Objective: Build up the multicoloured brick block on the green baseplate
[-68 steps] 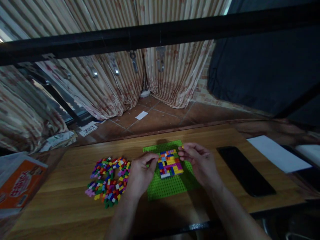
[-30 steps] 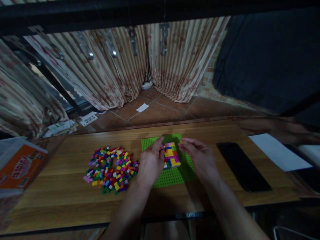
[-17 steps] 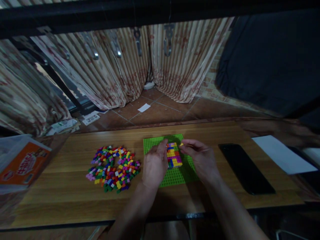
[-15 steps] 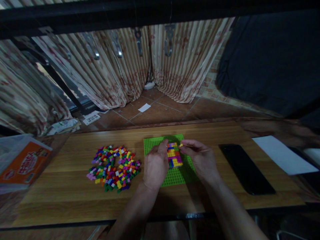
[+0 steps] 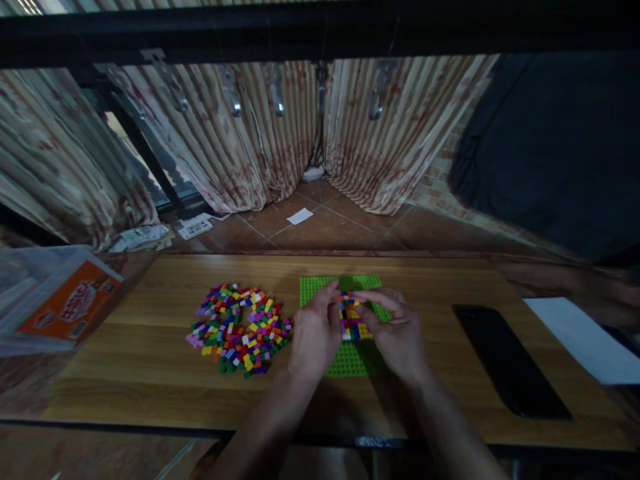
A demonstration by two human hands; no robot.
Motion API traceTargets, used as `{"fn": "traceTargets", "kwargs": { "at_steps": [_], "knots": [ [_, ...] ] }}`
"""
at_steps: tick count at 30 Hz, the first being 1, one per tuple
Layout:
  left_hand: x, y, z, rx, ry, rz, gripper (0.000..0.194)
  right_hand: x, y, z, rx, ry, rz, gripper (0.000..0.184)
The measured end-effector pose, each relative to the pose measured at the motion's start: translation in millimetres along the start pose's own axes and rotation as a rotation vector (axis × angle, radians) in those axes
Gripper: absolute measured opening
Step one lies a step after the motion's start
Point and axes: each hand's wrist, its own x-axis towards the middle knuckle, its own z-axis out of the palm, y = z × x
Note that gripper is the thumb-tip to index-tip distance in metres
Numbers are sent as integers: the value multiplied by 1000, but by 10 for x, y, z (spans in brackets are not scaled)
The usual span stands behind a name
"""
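Observation:
A patch of small multicoloured building bricks (image 5: 354,326) is built up on a green studded baseplate (image 5: 345,363). My left hand (image 5: 316,333) rests along the patch's left edge. Its index finger and thumb are apart, and nothing shows between them. From the right, my right hand (image 5: 399,332) reaches over the patch, thumb and index finger curled together at its upper right part. Whatever sits in that pinch is hidden by the fingers. Left of the baseplate lies a heap of loose bricks (image 5: 257,325) in many colours.
A black phone-like slab (image 5: 510,360) and a white sheet (image 5: 583,337) lie at the right on the wooden table (image 5: 165,393). At the far left stands a clear plastic container (image 5: 40,267) with an orange label. Striped curtains (image 5: 280,147) hang behind.
My right hand has moved left with a small yellow brick, from beside the patch to over it. My left hand stays at the patch's left edge. The whole view has shifted slightly.

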Motion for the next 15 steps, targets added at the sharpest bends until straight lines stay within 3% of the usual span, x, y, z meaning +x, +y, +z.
{"fn": "traceTargets", "kwargs": {
  "at_steps": [7,15],
  "knots": [
    [80,-58,-77,-41,39,-84,30,-15,68,146,16,-54,3,24],
    [67,-10,13,166,65,-2,40,-8,96,121,-46,-52,-15,27]
  ]
}}
